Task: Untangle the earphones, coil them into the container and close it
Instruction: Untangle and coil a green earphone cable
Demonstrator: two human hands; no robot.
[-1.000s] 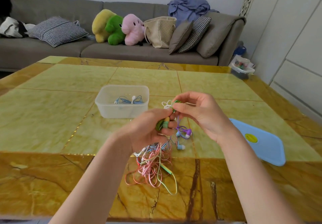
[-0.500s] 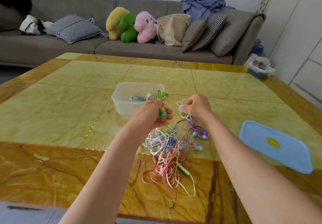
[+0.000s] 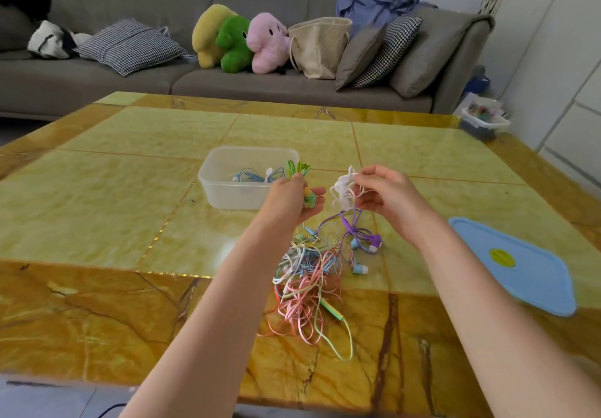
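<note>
Yellow-green marble table (image 3: 97, 209) with amber border stood before a grey sofa (image 3: 97, 79) carrying cushions, plush toys and a tote bag. On the table sat a clear container (image 3: 224, 196) (blue earphones (image 3: 250, 177) inside), and a blue lid (image 3: 520, 264) lay well apart at right. Left hand (image 3: 292, 199) gripped a green coiled cord (image 3: 297, 168). Right hand (image 3: 387, 196) pinched a white cord bundle (image 3: 343, 191), apparently joined to the tangled earphones (image 3: 312, 284) on the table.

the hands have parted, the right hand (image 3: 385, 198) lifting the white cord (image 3: 343, 190).
</note>
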